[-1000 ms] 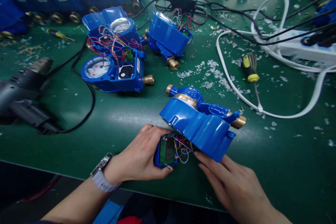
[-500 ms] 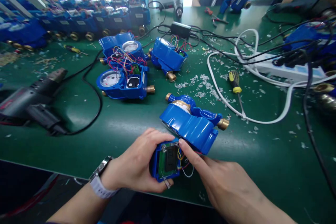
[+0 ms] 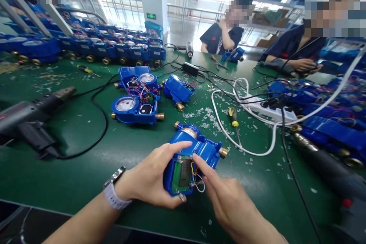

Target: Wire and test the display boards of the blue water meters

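My left hand [image 3: 156,173] is wrapped around a blue display housing [image 3: 168,179]. In it sits a green circuit board [image 3: 176,173] with a dark rectangular display [image 3: 185,173]. My right hand [image 3: 225,194] has its index fingertip on the housing's upper right corner, the other fingers curled beside it and the thumb hidden. Yellow, red and white wires [image 3: 201,185] hang out between the housing and the right hand. Directly behind stands a tilted blue water meter [image 3: 204,146] with brass pipe ends. Whether it joins the housing I cannot tell.
Several opened water meters [image 3: 135,108] with loose wires stand ahead. A heat gun [image 3: 31,122] lies left, another heat gun [image 3: 323,160] right. A screwdriver [image 3: 233,118], white power strip [image 3: 265,107], cables and plastic scraps cover the right side. Two co-workers [image 3: 220,38] sit opposite.
The view has tilted up, bringing more of the room in. The blue meter and the display housing are closer together. Both hands keep nearly the same hold.
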Action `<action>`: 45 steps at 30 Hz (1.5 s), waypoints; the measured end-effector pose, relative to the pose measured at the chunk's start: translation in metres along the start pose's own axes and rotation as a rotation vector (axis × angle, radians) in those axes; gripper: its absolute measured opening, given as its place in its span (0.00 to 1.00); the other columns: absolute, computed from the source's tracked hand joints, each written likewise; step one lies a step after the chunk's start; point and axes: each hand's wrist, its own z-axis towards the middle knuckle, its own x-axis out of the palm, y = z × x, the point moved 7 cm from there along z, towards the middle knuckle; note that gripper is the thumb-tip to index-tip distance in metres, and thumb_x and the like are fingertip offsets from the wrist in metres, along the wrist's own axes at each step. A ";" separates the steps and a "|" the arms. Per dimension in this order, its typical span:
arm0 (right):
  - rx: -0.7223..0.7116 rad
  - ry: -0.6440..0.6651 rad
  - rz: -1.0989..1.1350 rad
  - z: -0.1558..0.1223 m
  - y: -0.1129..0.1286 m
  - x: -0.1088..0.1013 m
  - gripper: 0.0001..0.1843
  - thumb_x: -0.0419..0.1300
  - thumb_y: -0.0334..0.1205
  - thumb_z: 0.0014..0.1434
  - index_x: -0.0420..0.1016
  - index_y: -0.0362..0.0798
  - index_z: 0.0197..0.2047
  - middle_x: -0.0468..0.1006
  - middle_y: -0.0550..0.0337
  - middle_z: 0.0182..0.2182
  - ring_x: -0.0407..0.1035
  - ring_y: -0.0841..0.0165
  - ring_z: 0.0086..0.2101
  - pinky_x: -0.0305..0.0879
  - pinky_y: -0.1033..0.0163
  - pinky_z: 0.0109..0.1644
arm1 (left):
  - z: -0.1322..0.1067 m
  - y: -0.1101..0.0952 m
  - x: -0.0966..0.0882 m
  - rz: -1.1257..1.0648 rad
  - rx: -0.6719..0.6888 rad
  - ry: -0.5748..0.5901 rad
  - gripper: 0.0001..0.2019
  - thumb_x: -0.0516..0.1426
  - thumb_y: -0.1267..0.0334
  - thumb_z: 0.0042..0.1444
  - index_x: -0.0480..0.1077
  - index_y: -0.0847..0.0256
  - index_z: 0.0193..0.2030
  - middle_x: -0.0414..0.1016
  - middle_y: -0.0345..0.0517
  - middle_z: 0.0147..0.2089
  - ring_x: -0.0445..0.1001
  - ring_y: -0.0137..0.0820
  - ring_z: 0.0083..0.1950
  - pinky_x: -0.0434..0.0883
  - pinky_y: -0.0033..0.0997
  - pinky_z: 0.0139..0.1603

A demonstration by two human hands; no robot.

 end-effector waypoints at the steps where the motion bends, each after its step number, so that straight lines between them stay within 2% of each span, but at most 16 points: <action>1: 0.004 -0.004 0.020 0.000 0.000 0.000 0.28 0.40 0.30 0.66 0.59 0.38 0.67 0.79 0.56 0.24 0.68 0.66 0.17 0.60 0.64 0.21 | 0.000 0.001 0.001 -0.017 -0.003 -0.011 0.49 0.66 0.58 0.41 0.45 0.56 0.68 0.64 0.57 0.62 0.72 0.48 0.56 0.70 0.45 0.59; 6: 0.046 0.006 0.039 0.002 -0.001 -0.002 0.26 0.39 0.32 0.68 0.61 0.41 0.66 0.78 0.56 0.25 0.69 0.67 0.19 0.62 0.66 0.23 | -0.003 0.005 0.004 -0.103 -0.012 -0.041 0.49 0.66 0.58 0.41 0.45 0.57 0.67 0.64 0.58 0.62 0.71 0.48 0.57 0.71 0.46 0.59; 10: -0.019 0.080 -0.039 0.006 0.001 -0.002 0.27 0.40 0.29 0.66 0.61 0.42 0.66 0.80 0.56 0.27 0.72 0.68 0.21 0.63 0.67 0.24 | -0.008 0.006 0.007 -0.128 -0.010 -0.049 0.47 0.66 0.58 0.41 0.48 0.57 0.66 0.65 0.58 0.61 0.71 0.48 0.58 0.71 0.46 0.59; 13: -0.110 0.132 -0.226 0.007 0.002 -0.004 0.32 0.44 0.24 0.61 0.58 0.45 0.67 0.81 0.56 0.31 0.75 0.67 0.24 0.65 0.68 0.24 | -0.010 0.009 0.009 -0.126 -0.020 -0.054 0.47 0.66 0.58 0.40 0.49 0.58 0.66 0.65 0.58 0.62 0.71 0.48 0.58 0.71 0.47 0.58; 17: -0.246 0.155 -0.565 0.007 0.007 -0.010 0.37 0.49 0.22 0.51 0.62 0.43 0.65 0.80 0.57 0.28 0.74 0.66 0.21 0.63 0.67 0.20 | -0.011 0.011 0.011 -0.097 -0.017 -0.050 0.47 0.66 0.57 0.40 0.49 0.58 0.66 0.66 0.59 0.61 0.72 0.49 0.57 0.72 0.47 0.57; 20: -0.302 0.137 -0.612 0.013 0.013 -0.020 0.31 0.49 0.21 0.49 0.69 0.38 0.57 0.81 0.53 0.30 0.75 0.65 0.24 0.65 0.67 0.22 | -0.012 0.008 0.010 -0.082 0.010 -0.066 0.49 0.67 0.57 0.40 0.47 0.58 0.67 0.66 0.58 0.60 0.72 0.48 0.56 0.72 0.47 0.57; 22: -0.276 0.145 -0.595 0.021 0.016 -0.027 0.25 0.50 0.20 0.48 0.72 0.41 0.49 0.81 0.53 0.33 0.76 0.65 0.27 0.66 0.66 0.25 | -0.012 0.006 0.009 -0.075 0.017 -0.076 0.50 0.67 0.56 0.40 0.46 0.58 0.68 0.67 0.57 0.60 0.73 0.48 0.55 0.72 0.47 0.56; 25: -0.184 0.221 -0.571 0.034 0.019 -0.033 0.18 0.54 0.19 0.50 0.72 0.46 0.41 0.80 0.58 0.33 0.76 0.64 0.29 0.64 0.66 0.26 | -0.012 0.003 0.008 -0.064 0.025 -0.090 0.52 0.67 0.56 0.40 0.44 0.57 0.68 0.67 0.57 0.59 0.73 0.48 0.54 0.74 0.46 0.55; 28: -0.102 0.249 -0.583 0.046 0.026 -0.035 0.02 0.60 0.33 0.60 0.71 0.49 0.35 0.79 0.59 0.29 0.75 0.62 0.28 0.61 0.64 0.26 | -0.011 -0.001 0.007 -0.052 0.045 -0.111 0.53 0.68 0.55 0.40 0.42 0.57 0.69 0.67 0.58 0.59 0.74 0.48 0.52 0.74 0.46 0.53; 30: -0.049 0.236 -0.626 0.051 0.028 -0.033 0.11 0.59 0.44 0.64 0.72 0.49 0.31 0.78 0.58 0.26 0.75 0.60 0.27 0.58 0.63 0.26 | -0.010 -0.003 0.007 -0.046 0.067 -0.123 0.54 0.68 0.55 0.39 0.41 0.56 0.69 0.68 0.57 0.58 0.74 0.48 0.51 0.74 0.46 0.53; 34: -0.057 0.211 -0.656 0.057 0.025 -0.024 0.20 0.56 0.48 0.67 0.74 0.48 0.26 0.79 0.58 0.23 0.75 0.62 0.24 0.49 0.63 0.23 | -0.011 -0.007 0.010 -0.055 0.116 -0.141 0.53 0.67 0.56 0.40 0.40 0.57 0.69 0.69 0.57 0.58 0.74 0.48 0.52 0.73 0.47 0.55; 36: -0.144 0.158 -0.625 0.057 0.026 -0.022 0.27 0.48 0.50 0.71 0.73 0.48 0.25 0.78 0.59 0.21 0.74 0.65 0.22 0.46 0.63 0.23 | -0.013 -0.005 0.012 -0.071 0.104 -0.150 0.53 0.66 0.55 0.41 0.40 0.57 0.70 0.67 0.57 0.60 0.73 0.49 0.54 0.73 0.48 0.56; 39: -0.287 0.004 -0.564 0.056 0.028 -0.027 0.37 0.32 0.51 0.74 0.70 0.48 0.23 0.74 0.61 0.18 0.70 0.70 0.19 0.46 0.62 0.23 | -0.016 0.000 0.015 -0.129 0.067 -0.163 0.53 0.67 0.54 0.41 0.42 0.57 0.70 0.66 0.58 0.61 0.72 0.49 0.55 0.72 0.47 0.57; 42: -0.382 -0.118 -0.515 0.053 0.029 -0.031 0.36 0.33 0.51 0.74 0.68 0.48 0.22 0.71 0.63 0.17 0.66 0.72 0.18 0.49 0.63 0.24 | -0.017 0.004 0.018 -0.218 0.042 -0.160 0.53 0.67 0.53 0.40 0.44 0.60 0.70 0.65 0.58 0.62 0.71 0.49 0.57 0.71 0.45 0.59; 45: -0.448 -0.163 -0.460 0.052 0.029 -0.031 0.34 0.37 0.49 0.74 0.67 0.47 0.21 0.69 0.63 0.17 0.63 0.72 0.19 0.51 0.64 0.25 | -0.016 0.007 0.020 -0.292 0.000 -0.143 0.51 0.68 0.53 0.40 0.47 0.62 0.68 0.65 0.59 0.63 0.71 0.49 0.58 0.69 0.45 0.61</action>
